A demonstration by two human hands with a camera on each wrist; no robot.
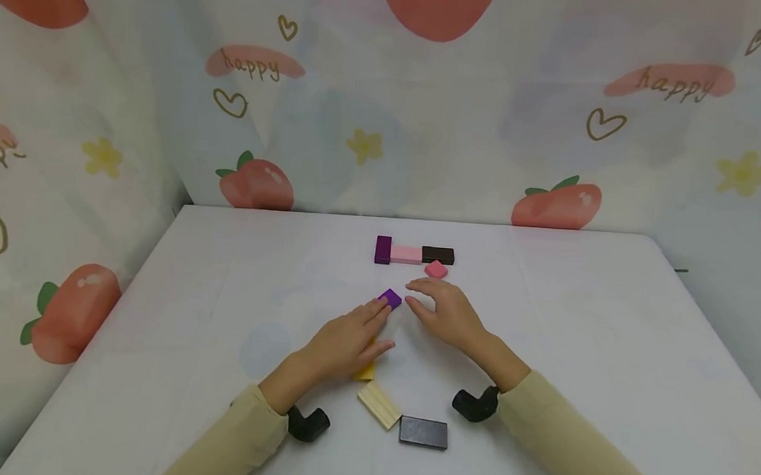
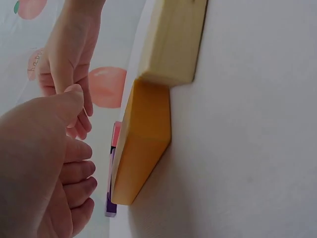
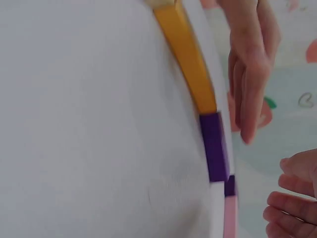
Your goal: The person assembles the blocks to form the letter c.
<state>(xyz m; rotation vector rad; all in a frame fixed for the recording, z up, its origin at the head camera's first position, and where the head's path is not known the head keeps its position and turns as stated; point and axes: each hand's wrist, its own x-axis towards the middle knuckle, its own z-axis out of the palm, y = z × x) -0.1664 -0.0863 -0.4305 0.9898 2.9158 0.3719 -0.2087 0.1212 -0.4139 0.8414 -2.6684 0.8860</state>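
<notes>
My left hand (image 1: 346, 341) reaches over the table with its fingers extended, and its fingertips overlap a small purple block (image 1: 391, 297) in the head view. Under that hand lies a yellow block (image 2: 143, 144), mostly hidden from above; its end meets the purple block in the right wrist view. A pale wooden block (image 1: 380, 404) touches the yellow one's near end, and a dark grey block (image 1: 424, 433) follows at its corner. To the right of the purple block, my right hand (image 1: 450, 314) hovers with thumb and fingers apart, holding nothing. A pink block (image 1: 436, 269) lies just beyond its fingers.
Farther back stands a row of a dark purple block (image 1: 382, 250), a light pink block (image 1: 406, 254) and a black block (image 1: 438, 255). Black curved pieces (image 1: 309, 426) show beside both wrists. A printed cloth (image 1: 426, 138) hangs behind the white table (image 1: 578, 315).
</notes>
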